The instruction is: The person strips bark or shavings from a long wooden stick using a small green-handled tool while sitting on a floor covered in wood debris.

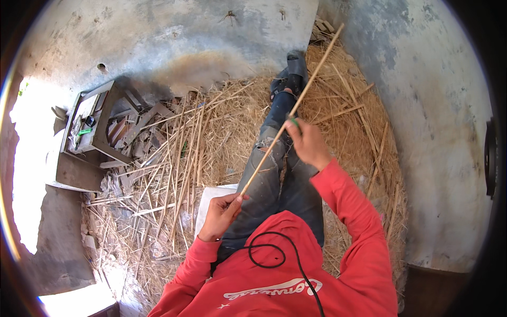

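A long, thin pale stick (323, 59) slants across my legs, its far end up toward the corner of the walls. My left hand (221, 214) is closed round the stick's near end, just above my lap. Partway up the stick, my right hand (309, 145) is closed on a small green thing (296, 124) pressed against or right beside the stick. The fingers hide most of that green thing, so its kind does not show.
Loose straw and split sticks (198, 142) cover the floor around my outstretched legs (264, 164). A worn wooden stool or small table (108, 148), with a green item (84, 131) on it, stands at the left among scraps. Walls (433, 132) close in ahead and at the right.
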Tool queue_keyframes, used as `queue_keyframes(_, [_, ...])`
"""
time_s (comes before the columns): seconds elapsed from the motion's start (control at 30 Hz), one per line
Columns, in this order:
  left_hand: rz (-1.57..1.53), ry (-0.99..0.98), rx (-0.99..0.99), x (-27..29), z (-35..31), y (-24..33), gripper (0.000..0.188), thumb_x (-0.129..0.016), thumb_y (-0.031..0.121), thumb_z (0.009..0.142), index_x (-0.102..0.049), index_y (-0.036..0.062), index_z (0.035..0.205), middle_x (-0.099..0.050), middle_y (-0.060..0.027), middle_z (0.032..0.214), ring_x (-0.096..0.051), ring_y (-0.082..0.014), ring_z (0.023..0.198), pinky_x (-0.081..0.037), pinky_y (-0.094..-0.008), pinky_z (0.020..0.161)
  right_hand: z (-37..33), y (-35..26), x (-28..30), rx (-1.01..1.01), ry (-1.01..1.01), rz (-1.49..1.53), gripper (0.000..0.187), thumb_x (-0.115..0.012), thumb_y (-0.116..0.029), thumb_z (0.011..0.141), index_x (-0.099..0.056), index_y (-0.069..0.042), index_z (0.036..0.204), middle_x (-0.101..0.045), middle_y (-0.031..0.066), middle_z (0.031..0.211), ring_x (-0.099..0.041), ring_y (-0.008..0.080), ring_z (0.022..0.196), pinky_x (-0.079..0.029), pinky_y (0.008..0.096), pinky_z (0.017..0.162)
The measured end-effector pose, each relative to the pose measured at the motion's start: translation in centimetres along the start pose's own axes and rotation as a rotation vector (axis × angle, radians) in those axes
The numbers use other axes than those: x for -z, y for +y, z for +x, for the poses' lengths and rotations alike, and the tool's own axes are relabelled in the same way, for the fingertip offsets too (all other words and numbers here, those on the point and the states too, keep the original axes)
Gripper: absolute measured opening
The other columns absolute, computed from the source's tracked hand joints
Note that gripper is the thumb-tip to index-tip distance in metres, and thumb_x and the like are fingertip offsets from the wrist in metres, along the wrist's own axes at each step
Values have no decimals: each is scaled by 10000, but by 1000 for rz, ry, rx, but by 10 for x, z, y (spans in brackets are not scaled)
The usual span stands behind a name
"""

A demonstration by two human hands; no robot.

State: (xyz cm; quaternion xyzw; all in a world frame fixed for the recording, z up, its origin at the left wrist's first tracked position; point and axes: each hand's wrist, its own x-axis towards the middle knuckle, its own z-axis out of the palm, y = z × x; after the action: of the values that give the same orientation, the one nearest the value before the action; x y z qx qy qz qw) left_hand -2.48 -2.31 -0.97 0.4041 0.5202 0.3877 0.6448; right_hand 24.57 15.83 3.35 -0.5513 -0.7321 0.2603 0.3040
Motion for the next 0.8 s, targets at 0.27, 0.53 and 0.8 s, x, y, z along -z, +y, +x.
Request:
queue_keyframes(0.27, [-31, -24, -27, 10, 1, -4, 302, -592, 234, 1117, -735, -22, 1191, -448, 76, 623, -354, -21, 517, -237, -232, 476, -58, -21, -41, 320, -265, -228, 496, -565, -536, 1050, -763, -90, 1136, -698, 201, 700, -706, 437, 664, -575, 518, 650])
queue_keyframes(0.53, [150, 26, -103, 29, -9, 2, 267, -610, 175, 1093, -746, -35, 1186, -469, 78, 626, -386, -16, 534, -272, -237, 489, 0, 0, -8, 129, -13, -54, 586, -508, -585, 1068, -741, -54, 1152, -702, 241, 763, -719, 452, 754, -570, 521, 697])
queue_keyframes(0.8, [185, 17, -34, 78, -44, -45, 262, -641, 138, 1083, -747, -43, 1241, -577, 29, 752, -486, -45, 689, -392, -232, 601, 60, 117, 128, -191, 382, 161, 627, -417, -615, 1109, -741, -79, 1128, -331, -87, 592, -339, 46, 477, -324, 299, 474])
